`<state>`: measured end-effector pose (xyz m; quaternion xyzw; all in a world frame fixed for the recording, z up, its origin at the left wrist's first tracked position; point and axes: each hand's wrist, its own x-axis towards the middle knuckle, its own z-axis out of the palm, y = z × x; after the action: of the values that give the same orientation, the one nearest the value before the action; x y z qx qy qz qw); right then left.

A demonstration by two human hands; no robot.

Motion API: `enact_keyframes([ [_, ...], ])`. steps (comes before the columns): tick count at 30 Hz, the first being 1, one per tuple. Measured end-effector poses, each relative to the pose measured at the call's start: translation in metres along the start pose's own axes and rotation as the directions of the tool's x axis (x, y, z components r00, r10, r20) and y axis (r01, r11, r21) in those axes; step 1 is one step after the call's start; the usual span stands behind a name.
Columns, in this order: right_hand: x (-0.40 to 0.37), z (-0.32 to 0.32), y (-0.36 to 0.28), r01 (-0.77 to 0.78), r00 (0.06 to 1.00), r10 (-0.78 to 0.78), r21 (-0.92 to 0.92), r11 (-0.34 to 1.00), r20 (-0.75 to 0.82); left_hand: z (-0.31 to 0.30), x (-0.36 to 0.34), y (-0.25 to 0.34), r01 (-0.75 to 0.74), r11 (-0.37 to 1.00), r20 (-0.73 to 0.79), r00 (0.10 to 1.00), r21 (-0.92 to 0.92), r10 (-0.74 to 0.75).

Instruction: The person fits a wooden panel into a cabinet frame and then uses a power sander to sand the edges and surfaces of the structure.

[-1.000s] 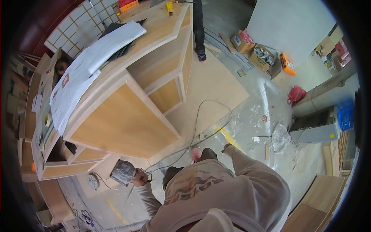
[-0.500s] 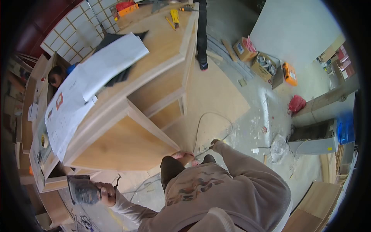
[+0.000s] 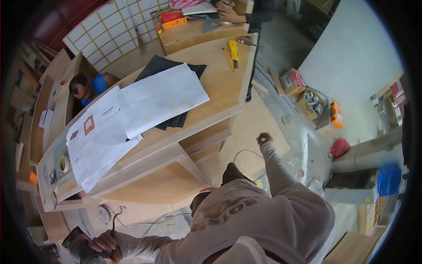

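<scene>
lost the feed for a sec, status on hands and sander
Left hand shut on sander, low beside bench. Right hand raised, grip unclear. Cord loose on floor near feet.

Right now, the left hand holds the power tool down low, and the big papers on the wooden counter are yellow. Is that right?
Not quite. The head view shows the big papers on the wooden counter are white, not yellow. The left hand does hold the power tool down low.

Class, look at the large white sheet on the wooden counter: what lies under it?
Black sheets poke out beneath the white sheet on the counter; how many, the paper hides.
</scene>
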<state>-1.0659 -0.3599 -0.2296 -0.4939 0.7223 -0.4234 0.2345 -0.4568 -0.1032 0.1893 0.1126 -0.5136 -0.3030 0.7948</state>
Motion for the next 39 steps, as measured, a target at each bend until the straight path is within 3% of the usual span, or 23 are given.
enact_keyframes([
  [4, 0.090, -0.025, -0.147, 0.184, 0.974, -0.156, 0.176, 0.967, -0.162, 0.029, 0.003, -0.003, -0.074, 0.986, 0.005, 0.997, 0.151, 0.074],
  [6, 0.104, -0.045, -0.247, 0.337, 0.936, -0.319, 0.112, 0.935, -0.151, 0.051, 0.000, -0.019, -0.089, 0.971, -0.046, 0.994, 0.221, 0.102],
  [7, 0.113, -0.047, -0.268, 0.350, 0.936, -0.339, 0.125, 0.929, -0.099, 0.058, -0.009, -0.032, -0.180, 0.952, -0.215, 0.948, 0.246, 0.235],
  [8, 0.120, -0.042, -0.285, 0.409, 0.912, -0.402, 0.205, 0.889, -0.080, 0.073, -0.017, -0.039, -0.275, 0.910, -0.368, 0.848, 0.309, 0.382],
  [10, 0.131, -0.028, -0.326, 0.469, 0.866, -0.499, 0.366, 0.804, -0.013, 0.124, -0.003, -0.073, -0.248, 0.831, -0.478, 0.721, 0.498, 0.501],
  [12, 0.135, -0.017, -0.342, 0.513, 0.802, -0.595, 0.450, 0.731, 0.054, 0.112, -0.038, -0.063, -0.172, 0.934, -0.229, 0.941, 0.312, 0.250],
  [13, 0.128, -0.020, -0.362, 0.411, 0.831, -0.536, 0.486, 0.771, 0.147, 0.136, -0.044, -0.074, -0.161, 0.916, -0.372, 0.878, 0.367, 0.303],
  [14, 0.133, -0.017, -0.361, 0.465, 0.771, -0.609, 0.487, 0.739, 0.187, 0.161, -0.042, -0.091, -0.158, 0.898, -0.493, 0.790, 0.411, 0.365],
  [15, 0.141, -0.013, -0.359, 0.521, 0.705, -0.677, 0.494, 0.696, 0.211, 0.178, -0.040, -0.103, -0.140, 0.869, -0.483, 0.784, 0.474, 0.390],
  [17, 0.147, -0.002, -0.355, 0.467, 0.631, -0.725, 0.612, 0.638, 0.275, 0.211, -0.033, -0.120, -0.098, 0.806, -0.487, 0.752, 0.584, 0.445],
  [22, 0.130, 0.013, -0.384, 0.415, 0.295, -0.869, 0.766, 0.490, 0.397, 0.261, -0.051, -0.129, 0.053, 0.638, -0.496, 0.680, 0.768, 0.540],
  [23, 0.124, 0.015, -0.391, 0.384, 0.219, -0.878, 0.790, 0.479, 0.425, 0.269, -0.061, -0.124, 0.176, 0.579, -0.524, 0.679, 0.796, 0.514],
  [26, 0.105, 0.021, -0.408, 0.367, 0.067, -0.911, 0.839, 0.401, 0.406, 0.288, -0.083, -0.123, 0.188, 0.563, -0.551, 0.591, 0.805, 0.590],
  [28, 0.093, 0.027, -0.411, 0.352, 0.047, -0.917, 0.853, 0.386, 0.396, 0.295, -0.097, -0.120, 0.178, 0.566, -0.555, 0.566, 0.805, 0.610],
  [30, 0.086, 0.029, -0.410, 0.331, -0.013, -0.843, 0.798, 0.503, 0.537, 0.295, -0.111, -0.114, 0.169, 0.578, -0.566, 0.540, 0.798, 0.623],
  [31, 0.082, 0.029, -0.411, 0.332, -0.017, -0.844, 0.799, 0.501, 0.536, 0.295, -0.116, -0.110, 0.148, 0.590, -0.566, 0.536, 0.793, 0.627],
  [34, 0.076, 0.024, -0.413, 0.390, 0.013, -0.823, 0.755, 0.527, 0.568, 0.286, -0.127, -0.100, 0.134, 0.601, -0.568, 0.534, 0.788, 0.626],
  [37, 0.075, 0.017, -0.414, 0.514, 0.054, -0.882, 0.744, 0.426, 0.468, 0.265, -0.129, -0.090, 0.124, 0.627, -0.584, 0.533, 0.769, 0.612],
  [39, 0.070, 0.014, -0.412, 0.552, 0.158, -0.908, 0.728, 0.407, 0.389, 0.248, -0.119, -0.079, 0.133, 0.671, -0.626, 0.526, 0.729, 0.575],
])
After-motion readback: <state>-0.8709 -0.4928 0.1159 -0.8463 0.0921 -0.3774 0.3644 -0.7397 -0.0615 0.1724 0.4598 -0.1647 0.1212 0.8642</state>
